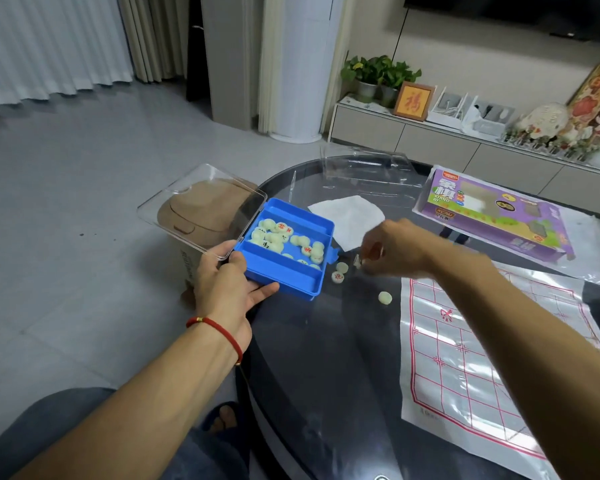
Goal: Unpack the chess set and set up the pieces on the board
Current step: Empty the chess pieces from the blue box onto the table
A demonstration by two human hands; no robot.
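Head view: left hand grip clamped on blue tray of pieces at tabletop edge; right hand, blurred, pinches one piece, marking unreadable; board sheet partly cut off.

The purple box at two o'clock read "XIANG QI" (its brand label too small); the framed picture bore 福.
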